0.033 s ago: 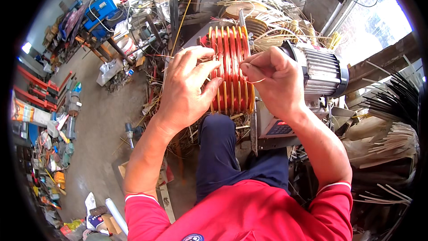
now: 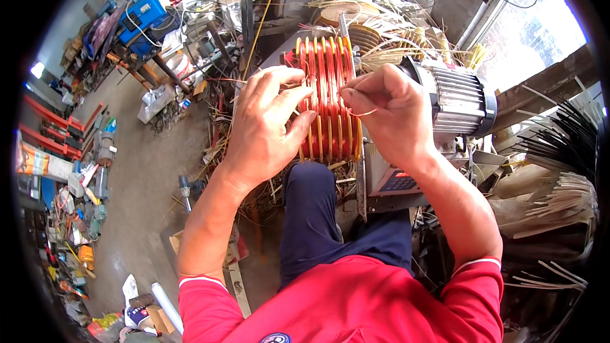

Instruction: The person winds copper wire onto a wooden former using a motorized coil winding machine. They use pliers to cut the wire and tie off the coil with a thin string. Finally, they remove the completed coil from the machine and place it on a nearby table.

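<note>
One yellow-ribbed former (image 2: 331,128), wire-wound, ahead of left knee (image 2: 311,181) | right hand (image 2: 395,117): grip pinching wire tail (image 2: 364,114), likely for control | left hand (image 2: 264,121): can't tell grip (fingertips partly hidden), perhaps steadying

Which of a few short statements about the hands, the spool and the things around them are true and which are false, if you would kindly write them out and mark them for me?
1. The right hand pinches a thin wire. True.
2. The motor is to the left of the spool. False: it is to the right of the spool.
3. The left hand is gripping the motor. False: it is at the left side of the spool, well apart from the motor.
4. The spool has yellow ribs. True.
5. The person's trousers are white. False: they are dark blue.
</note>
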The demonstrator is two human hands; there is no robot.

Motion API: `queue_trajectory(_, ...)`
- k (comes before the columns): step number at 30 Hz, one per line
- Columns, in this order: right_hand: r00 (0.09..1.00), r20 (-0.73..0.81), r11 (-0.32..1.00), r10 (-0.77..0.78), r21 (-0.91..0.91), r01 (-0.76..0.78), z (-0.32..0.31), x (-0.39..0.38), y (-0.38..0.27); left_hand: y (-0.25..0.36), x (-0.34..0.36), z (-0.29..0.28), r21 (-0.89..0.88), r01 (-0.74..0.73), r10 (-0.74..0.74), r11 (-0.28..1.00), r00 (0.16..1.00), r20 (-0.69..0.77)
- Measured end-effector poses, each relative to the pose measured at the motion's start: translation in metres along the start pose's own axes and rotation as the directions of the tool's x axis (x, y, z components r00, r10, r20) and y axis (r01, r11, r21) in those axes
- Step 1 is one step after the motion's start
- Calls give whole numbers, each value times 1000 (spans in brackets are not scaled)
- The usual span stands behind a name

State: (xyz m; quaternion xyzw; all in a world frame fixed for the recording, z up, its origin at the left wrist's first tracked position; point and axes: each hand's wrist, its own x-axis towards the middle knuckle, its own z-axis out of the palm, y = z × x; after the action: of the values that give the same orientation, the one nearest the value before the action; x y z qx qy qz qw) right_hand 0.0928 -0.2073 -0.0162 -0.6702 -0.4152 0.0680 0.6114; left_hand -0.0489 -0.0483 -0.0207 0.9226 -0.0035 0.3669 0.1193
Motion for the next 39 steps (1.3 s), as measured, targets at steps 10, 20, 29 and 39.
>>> queue_trajectory(10, 996, 71, 993, -60, -95, 67, -4, 9, -10, 0, -4, 6, 2, 27, -28, 1000, 997, 74)
queue_trajectory(20, 995, 76, 996, 59, -78, -53, -13, 36, -7, 2, -1, 8, 15, 45, -46, 999, 995, 89)
queue_trajectory(29, 953, 58, 906, 298, 297, -301, -5, 68, 4, -1, 24, 17, 125, -40, 32, 991, 998, 59)
queue_trajectory(39, 997, 55, 988, 55, -146, -47, 18, 61, -3, -7, 29, 31, -328, 277, -306, 903, 951, -39)
